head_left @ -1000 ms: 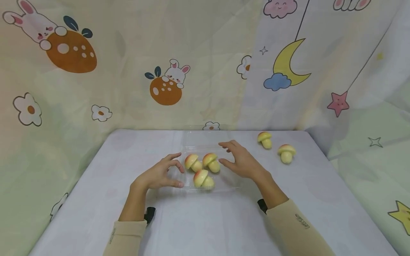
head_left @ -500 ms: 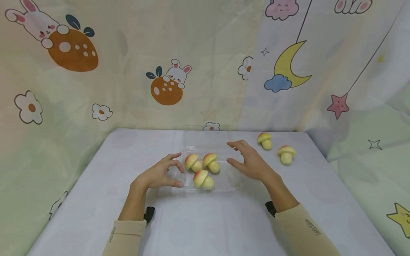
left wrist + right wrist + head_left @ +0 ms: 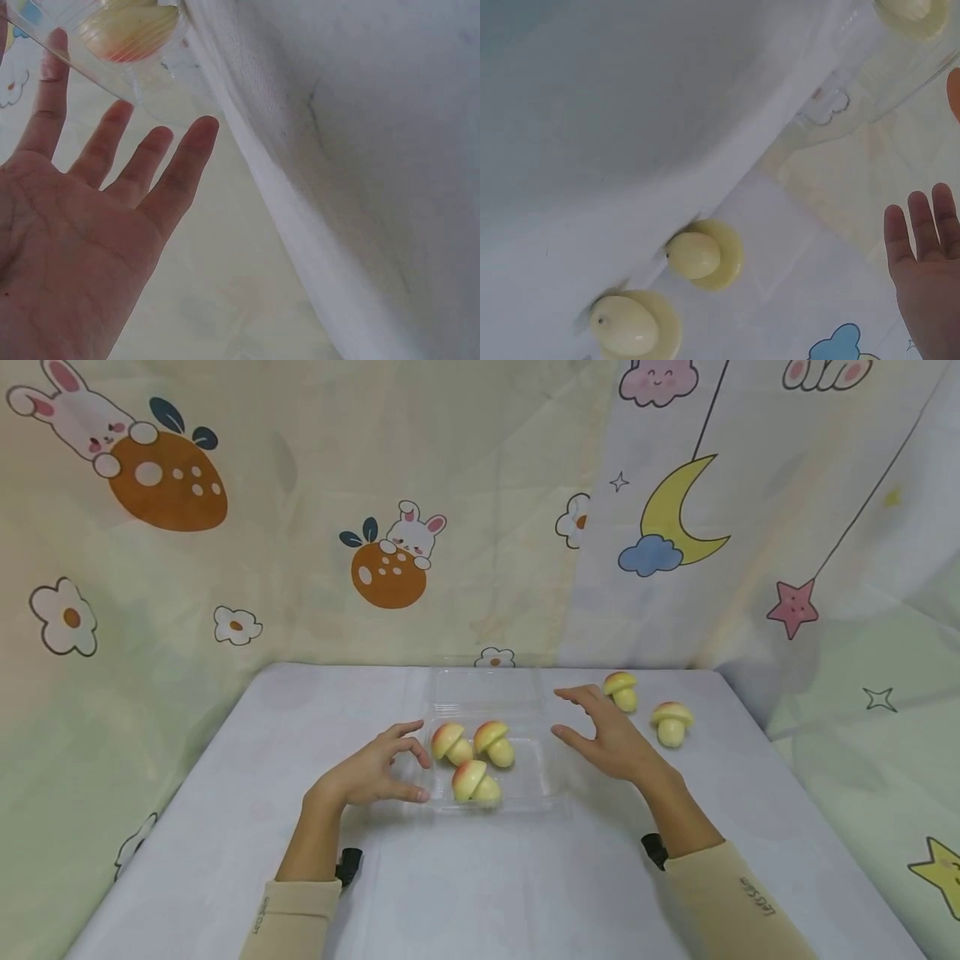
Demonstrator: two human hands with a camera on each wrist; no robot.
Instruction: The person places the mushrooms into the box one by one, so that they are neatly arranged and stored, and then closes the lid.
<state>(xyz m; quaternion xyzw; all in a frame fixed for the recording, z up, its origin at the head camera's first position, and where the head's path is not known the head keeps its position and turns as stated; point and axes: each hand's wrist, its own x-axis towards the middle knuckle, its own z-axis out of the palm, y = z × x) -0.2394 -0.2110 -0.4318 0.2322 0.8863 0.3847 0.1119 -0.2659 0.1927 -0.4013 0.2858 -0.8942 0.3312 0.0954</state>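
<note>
A clear plastic box [image 3: 528, 781] stands mid-table with its lid [image 3: 487, 687] folded back. Three yellow toy mushrooms with reddish caps lie in its left part: a left one [image 3: 450, 743], a right one [image 3: 495, 745] and a front one [image 3: 474, 782]. My left hand [image 3: 371, 768] is at the box's left side, thumb and fingers spread apart; in the left wrist view its fingers [image 3: 196, 146] reach the clear wall, though contact is hard to tell. My right hand [image 3: 611, 739] hovers right of the box, holding nothing, near two loose mushrooms, a back one [image 3: 621, 691] and a front one [image 3: 672, 724].
A white cloth covers the table [image 3: 480, 885]. Right behind it hangs a patterned curtain [image 3: 300, 527] with rabbits, flowers and a moon, and the same fabric encloses both sides.
My right hand has moved from over the box's right part to the right, nearer the two loose mushrooms. The left hand and the three boxed mushrooms have stayed in place.
</note>
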